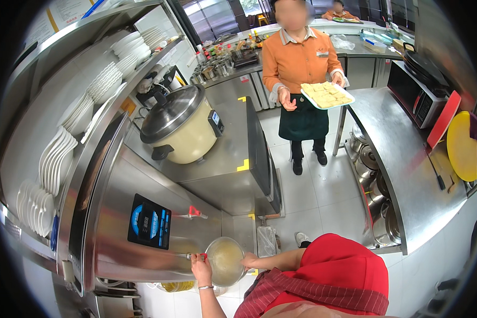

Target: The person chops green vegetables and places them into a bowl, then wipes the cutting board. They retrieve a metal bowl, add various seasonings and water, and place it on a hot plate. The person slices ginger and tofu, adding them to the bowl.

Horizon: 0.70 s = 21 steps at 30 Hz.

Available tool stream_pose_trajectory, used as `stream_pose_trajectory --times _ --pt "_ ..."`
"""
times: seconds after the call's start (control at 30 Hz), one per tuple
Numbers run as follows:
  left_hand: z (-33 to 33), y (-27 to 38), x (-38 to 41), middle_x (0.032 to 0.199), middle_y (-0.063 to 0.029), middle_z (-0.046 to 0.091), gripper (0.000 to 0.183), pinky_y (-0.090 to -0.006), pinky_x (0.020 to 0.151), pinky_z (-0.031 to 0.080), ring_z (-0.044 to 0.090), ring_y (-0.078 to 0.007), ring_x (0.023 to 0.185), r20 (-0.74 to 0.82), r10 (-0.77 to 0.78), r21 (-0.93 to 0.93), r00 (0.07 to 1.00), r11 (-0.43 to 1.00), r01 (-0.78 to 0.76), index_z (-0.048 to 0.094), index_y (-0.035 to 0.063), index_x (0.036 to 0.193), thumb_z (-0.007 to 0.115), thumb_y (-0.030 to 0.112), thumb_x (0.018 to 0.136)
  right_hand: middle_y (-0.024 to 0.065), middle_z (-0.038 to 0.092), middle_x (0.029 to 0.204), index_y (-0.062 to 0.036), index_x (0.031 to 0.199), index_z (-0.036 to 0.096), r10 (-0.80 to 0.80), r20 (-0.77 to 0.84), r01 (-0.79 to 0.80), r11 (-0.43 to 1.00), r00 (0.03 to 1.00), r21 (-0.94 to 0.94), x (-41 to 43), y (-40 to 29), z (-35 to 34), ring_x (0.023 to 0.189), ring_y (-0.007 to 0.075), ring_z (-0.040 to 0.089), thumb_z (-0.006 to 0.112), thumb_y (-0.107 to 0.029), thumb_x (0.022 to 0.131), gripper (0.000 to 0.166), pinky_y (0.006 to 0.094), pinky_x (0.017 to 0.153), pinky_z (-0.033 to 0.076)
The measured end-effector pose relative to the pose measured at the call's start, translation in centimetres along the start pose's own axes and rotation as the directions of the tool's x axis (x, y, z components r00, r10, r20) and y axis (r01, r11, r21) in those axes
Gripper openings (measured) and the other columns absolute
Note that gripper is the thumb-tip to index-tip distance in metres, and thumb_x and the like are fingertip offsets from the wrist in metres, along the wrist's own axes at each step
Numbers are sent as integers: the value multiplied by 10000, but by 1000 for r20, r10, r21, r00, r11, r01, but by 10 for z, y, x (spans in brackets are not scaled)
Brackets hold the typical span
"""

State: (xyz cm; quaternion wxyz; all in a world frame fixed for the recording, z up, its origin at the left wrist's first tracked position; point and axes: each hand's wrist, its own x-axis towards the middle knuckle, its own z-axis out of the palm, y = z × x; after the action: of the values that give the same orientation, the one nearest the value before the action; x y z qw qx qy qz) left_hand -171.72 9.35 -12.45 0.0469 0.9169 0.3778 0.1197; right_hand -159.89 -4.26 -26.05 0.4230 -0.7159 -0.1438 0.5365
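Under the lower tap [190, 256] of a stainless-steel water boiler [159, 226] is a round metal pot [225, 260] with cloudy, pale yellowish liquid in it. My left hand [201, 269], with a bangle at the wrist, is closed on the tap's red handle [204, 257]. At the pot's right rim, my right hand [249, 260] grips the pot; its fingers are partly hidden. A second tap with a red handle [195, 212] sticks out of the boiler above. The boiler's front bears a lit display panel [149, 221].
A large cream rice cooker [183, 127] stands on a steel cabinet ahead. Facing me, a person in orange [302, 59] holds a tray of pale flat squares [328, 95]. A steel table [413, 159] with a microwave [415, 93] is at right; stacked white bowls [103, 85] fill the left shelf.
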Motion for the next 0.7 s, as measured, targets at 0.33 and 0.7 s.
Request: stream_pose_trajectory --times 0.33,0.7 --pt "0 1 0 1201 -282 488 400 -406 950 404 472 -382 1140 31 -33 -16 999 999 34 541 -62 1107 625 137 771 130 636 646 49 886 634 -30 10 30 998 1000 -59 2 3 1 477 182 623 613 -264 722 353 281 467 514" --pt "2 0 0 1199 -288 490 407 -408 933 417 484 -385 1127 18 -50 -23 999 998 50 543 -52 1112 626 153 771 105 642 660 7 928 635 -52 28 53 997 998 -50 -12 -6 -5 470 164 614 612 -259 732 332 269 462 504"
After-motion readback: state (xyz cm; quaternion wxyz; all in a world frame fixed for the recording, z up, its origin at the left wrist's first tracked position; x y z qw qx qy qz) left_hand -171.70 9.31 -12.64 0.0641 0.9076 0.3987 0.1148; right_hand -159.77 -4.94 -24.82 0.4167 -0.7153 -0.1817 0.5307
